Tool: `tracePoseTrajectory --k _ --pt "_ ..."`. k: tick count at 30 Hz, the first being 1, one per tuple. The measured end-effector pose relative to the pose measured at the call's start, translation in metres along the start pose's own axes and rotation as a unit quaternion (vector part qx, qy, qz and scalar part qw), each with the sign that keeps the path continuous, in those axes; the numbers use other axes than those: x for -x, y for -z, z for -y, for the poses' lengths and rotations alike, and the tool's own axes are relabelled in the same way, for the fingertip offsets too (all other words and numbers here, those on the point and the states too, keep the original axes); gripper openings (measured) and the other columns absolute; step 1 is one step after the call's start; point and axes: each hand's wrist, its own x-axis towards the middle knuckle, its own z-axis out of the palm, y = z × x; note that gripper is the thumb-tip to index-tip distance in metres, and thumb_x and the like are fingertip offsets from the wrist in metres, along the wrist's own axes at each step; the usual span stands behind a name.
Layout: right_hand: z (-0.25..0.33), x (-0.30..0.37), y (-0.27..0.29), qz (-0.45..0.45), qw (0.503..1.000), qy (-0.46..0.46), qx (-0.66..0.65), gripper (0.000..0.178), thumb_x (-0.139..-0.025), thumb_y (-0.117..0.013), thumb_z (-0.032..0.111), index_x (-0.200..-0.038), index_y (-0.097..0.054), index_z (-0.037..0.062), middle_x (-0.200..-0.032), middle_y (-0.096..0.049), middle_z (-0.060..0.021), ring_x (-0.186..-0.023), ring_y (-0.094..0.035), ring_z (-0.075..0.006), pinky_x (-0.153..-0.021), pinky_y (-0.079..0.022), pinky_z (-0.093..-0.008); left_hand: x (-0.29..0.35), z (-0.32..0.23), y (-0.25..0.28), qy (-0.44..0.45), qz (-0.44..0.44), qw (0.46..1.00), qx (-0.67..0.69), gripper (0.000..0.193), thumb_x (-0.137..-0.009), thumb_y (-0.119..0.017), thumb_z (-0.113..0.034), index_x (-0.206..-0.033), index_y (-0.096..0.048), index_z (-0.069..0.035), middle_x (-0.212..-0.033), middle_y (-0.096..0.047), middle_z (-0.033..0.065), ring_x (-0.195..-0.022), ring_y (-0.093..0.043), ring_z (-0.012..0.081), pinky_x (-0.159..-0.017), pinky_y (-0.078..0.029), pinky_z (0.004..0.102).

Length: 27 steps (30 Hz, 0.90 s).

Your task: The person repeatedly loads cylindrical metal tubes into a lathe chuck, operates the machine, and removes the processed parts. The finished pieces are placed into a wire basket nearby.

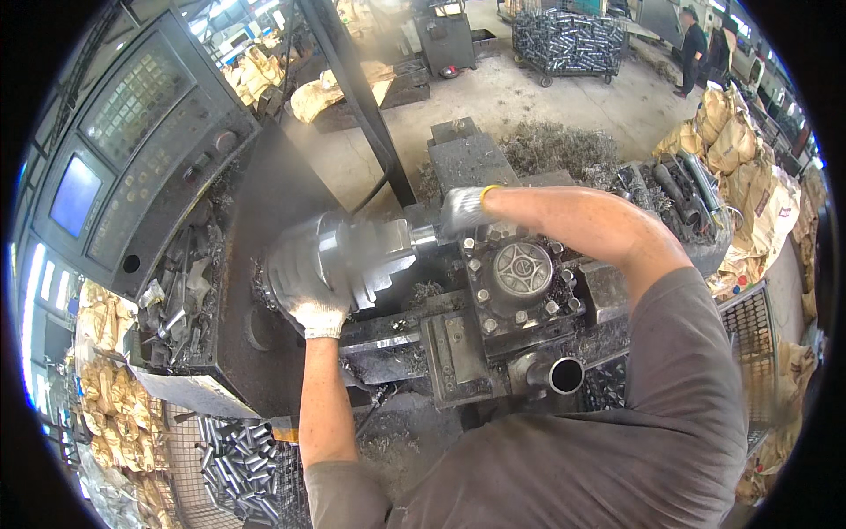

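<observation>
A lathe chuck [339,256] with stepped jaws sits at centre left, and a shiny metal tube [425,236] sticks out of it to the right. My left hand [313,295], in a grey and white work glove, lies against the near left side of the chuck; its fingers blur into the dark metal. Around the outer end of the tube my gloved right hand [464,210] is closed, its fingertips partly hidden. Just below that hand stands the bolted tool post [522,269], with a round star-patterned cap. Nearer to me an open-ended tube [565,376] points up from the carriage.
The control panel [75,194] with a lit screen rises at left. Metal chips [560,152] heap behind the machine. A wire basket [176,467] holds many cut tubes [242,467] at lower left. Sacks [749,185] stand at right. A person [692,51] stands far back, near a tube-filled cart [568,44].
</observation>
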Motion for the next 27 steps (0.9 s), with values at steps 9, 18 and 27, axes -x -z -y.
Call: tracePoseTrajectory --k 9,18,27 --pt "0.034 -0.014 0.018 0.076 0.766 -0.262 -0.582 0.021 -0.084 -0.075 0.012 -0.101 -0.077 -0.0013 -0.094 -0.081 -0.014 -0.078 -0.079 -0.025 -0.063 -0.064 -0.0425 0.002 0.006 0.004 0.018 -0.001 1.0 -0.014 0.071 -0.076 -0.072 -0.03 -0.139 -0.06 0.0 -0.143 -0.059 0.028 -0.139 -0.05 0.0502 -0.122 -0.033 0.0622" --pt "0.036 0.001 0.021 0.062 0.746 -0.228 -0.623 0.021 -0.089 -0.075 0.018 -0.104 -0.078 0.0037 -0.095 -0.081 -0.0119 -0.082 -0.078 -0.0218 -0.068 -0.064 -0.0402 0.0 0.002 0.004 0.019 0.004 0.999 -0.031 0.071 -0.077 -0.072 -0.03 -0.139 -0.06 0.001 -0.143 -0.059 0.0281 -0.139 -0.051 0.0499 -0.122 -0.033 0.0621" --pt "-0.014 0.049 0.058 0.169 0.935 -0.254 -0.183 0.031 -0.097 -0.069 0.027 -0.106 -0.079 -0.0008 -0.092 -0.08 -0.0115 -0.079 -0.077 -0.0244 -0.071 -0.066 -0.0394 0.007 0.006 0.002 0.017 -0.006 0.999 -0.034 0.068 -0.081 -0.069 -0.034 -0.139 -0.06 0.002 -0.142 -0.059 0.0282 -0.14 -0.05 0.0503 -0.122 -0.032 0.0627"
